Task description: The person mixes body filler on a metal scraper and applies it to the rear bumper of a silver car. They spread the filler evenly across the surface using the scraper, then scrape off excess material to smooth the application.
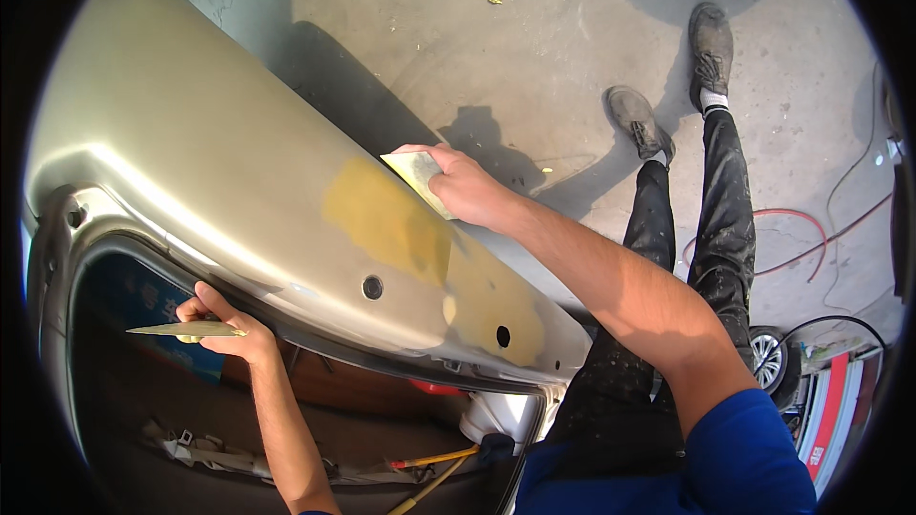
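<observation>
A champagne car body panel (172, 105) runs diagonally across the view, with yellow filler (382, 215), a paler filler patch (468, 300) and several round holes. My right hand (466, 189) grips a pale, flat rectangular spreader (410, 172) at the panel's upper edge, beside the yellow filler. My left hand (231, 329) is over the dark window opening below the panel, closed on a flat plate (162, 330) seen nearly edge-on, with some yellowish material by the fingers. Whether the right spreader touches the panel I cannot tell.
My legs and shoes (711, 48) stretch over the concrete floor (534, 48). Red hose (792, 215) and cables lie at the right, near a wheel (768, 353) and a red-and-silver object (830, 410). Inside the opening are a belt strap (191, 448) and yellow-handled tools (434, 458).
</observation>
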Demonstrator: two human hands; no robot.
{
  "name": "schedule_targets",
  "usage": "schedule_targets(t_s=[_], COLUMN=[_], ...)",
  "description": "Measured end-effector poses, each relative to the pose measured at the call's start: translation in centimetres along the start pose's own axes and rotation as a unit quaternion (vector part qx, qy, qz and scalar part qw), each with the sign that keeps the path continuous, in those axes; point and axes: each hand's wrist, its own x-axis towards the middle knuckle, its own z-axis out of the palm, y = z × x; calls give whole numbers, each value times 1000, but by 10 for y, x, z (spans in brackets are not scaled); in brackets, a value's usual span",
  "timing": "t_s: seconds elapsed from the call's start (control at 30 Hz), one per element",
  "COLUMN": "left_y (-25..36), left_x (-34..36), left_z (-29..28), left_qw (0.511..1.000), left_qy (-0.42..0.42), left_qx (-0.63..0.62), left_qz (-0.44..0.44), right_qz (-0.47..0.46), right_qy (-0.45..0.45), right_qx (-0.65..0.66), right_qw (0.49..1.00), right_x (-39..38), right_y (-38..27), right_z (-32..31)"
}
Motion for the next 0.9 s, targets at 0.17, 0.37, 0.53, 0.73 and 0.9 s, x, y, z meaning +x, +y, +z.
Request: schedule_targets(t_s=[0.17, 0.37, 0.53, 0.73, 0.9], left_y=[4, 2, 3, 1, 6], left_x=[1, 3, 1, 2, 1], left_z=[0, 0, 4, 0, 2], left_qw=[1000, 1000, 1000, 1000, 1000], left_qy=[4, 2, 6, 3, 3], left_qx=[-8, -17, -24, -15, -18], left_qz=[5, 18, 13, 19, 1], right_qz=[5, 5, -35, -138, -146], right_qy=[-56, -41, -5, 55, 4], right_qx=[77, 15, -89, -139, -108], right_qw=[995, 999, 995, 979, 983], right_x=[21, 20, -7, -43, -57], right_y=[-10, -19, -30, -36, -45], right_z=[2, 15, 37, 68, 68])
